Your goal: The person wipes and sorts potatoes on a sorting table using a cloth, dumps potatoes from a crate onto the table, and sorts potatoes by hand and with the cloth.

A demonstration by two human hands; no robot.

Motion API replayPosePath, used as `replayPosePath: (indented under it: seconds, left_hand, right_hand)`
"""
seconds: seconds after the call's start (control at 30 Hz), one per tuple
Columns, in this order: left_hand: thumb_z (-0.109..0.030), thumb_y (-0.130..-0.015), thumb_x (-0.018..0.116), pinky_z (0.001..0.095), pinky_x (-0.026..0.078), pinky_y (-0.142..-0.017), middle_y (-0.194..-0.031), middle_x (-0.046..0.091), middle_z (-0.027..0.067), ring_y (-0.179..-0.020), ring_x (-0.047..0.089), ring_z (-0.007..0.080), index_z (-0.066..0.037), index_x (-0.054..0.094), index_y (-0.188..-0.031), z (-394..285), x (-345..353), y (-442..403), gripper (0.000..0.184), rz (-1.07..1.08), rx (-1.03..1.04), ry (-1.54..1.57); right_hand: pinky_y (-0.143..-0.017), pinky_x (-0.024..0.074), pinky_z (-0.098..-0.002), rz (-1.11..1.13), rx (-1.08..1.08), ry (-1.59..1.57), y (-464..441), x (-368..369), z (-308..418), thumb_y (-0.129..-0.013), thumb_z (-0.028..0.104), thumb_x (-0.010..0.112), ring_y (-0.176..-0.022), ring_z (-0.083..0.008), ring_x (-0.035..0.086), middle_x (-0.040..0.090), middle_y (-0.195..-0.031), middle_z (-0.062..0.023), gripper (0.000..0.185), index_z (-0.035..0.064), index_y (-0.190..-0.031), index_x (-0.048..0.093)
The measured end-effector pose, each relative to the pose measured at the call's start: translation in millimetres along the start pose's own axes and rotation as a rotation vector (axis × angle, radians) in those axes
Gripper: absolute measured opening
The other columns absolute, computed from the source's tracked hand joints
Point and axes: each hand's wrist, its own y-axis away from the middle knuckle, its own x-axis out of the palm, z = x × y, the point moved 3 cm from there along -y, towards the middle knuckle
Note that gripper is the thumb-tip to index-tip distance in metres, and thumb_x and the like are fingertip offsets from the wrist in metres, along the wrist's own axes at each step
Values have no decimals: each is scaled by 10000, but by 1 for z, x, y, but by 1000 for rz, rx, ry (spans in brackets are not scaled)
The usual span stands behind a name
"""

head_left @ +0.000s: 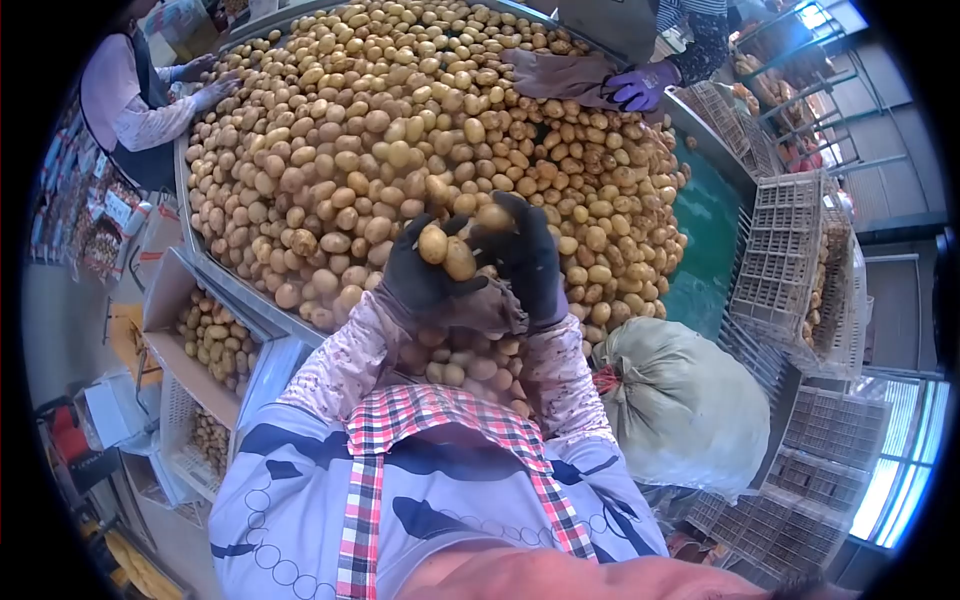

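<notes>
My left hand [412, 278], in a dark glove, is closed around potatoes [458, 259], and two of them show plainly in its palm. Facing it, my right hand [535, 262], also dark-gloved, has its thumb and fingers about another potato [493, 218]. Both hands are raised above a large heap of potatoes [370, 155] on a metal-edged sorting table [240, 283]. Between my wrists hangs a brown cloth [480, 306], partly covered by the hands.
At the left a person's gloved hand [213, 92] rests on the heap. Another person's purple glove [643, 86] and a brown cloth lie at the far right. A tied sack [690, 405] stands by my right elbow, crates [785, 255] beyond it, a cardboard box [185, 350] at left.
</notes>
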Motion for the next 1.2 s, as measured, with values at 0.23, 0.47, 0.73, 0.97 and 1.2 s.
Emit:
replayPosePath:
  seconds: [0.23,0.47,0.73,0.97,1.2]
  left_hand:
    - [-248,-748,695,404,463,-924,-1111,598,80,-1031,580,227,-78,507,-1156,10,-63,61,481,-89,215,324]
    - [-454,-920,447,527,472,-852,-1128,583,133,-1096,535,334,-79,572,-1018,26,-246,216,407,-613,304,747]
    - [-267,-934,475,423,468,-885,-1179,582,130,-1125,550,276,-64,505,-1208,84,-333,340,342,-1170,167,719]
    - [-194,-872,599,349,465,-917,-1237,564,157,-1134,555,262,-6,443,-1322,44,-170,152,512,-580,47,-386]
    - [-371,-743,724,457,370,-1003,-1248,493,225,-1187,450,397,-35,434,-1325,30,-2,40,732,16,324,-1064]
  right_hand:
    - [-760,533,-302,-196,-134,310,12,-40,-37,-922,127,555,-961,-206,624,544,-1180,-91,426,38,-1322,437]
    - [-783,495,-272,-356,212,201,58,-80,-72,-961,251,523,-909,-160,609,614,-1051,-66,360,-3,-1215,543]
    - [-967,410,-343,-166,-132,1143,88,-70,-141,-833,201,652,-1124,-279,530,544,-1227,-171,493,-3,-1255,498]
    - [-877,458,-407,22,40,1292,91,-27,-95,-703,326,757,-1052,-368,558,622,-1070,-159,485,77,-1097,621]
    - [-817,483,-284,-676,-44,245,88,-72,20,-848,65,636,-927,-152,591,631,-1038,-80,304,-26,-1130,571]
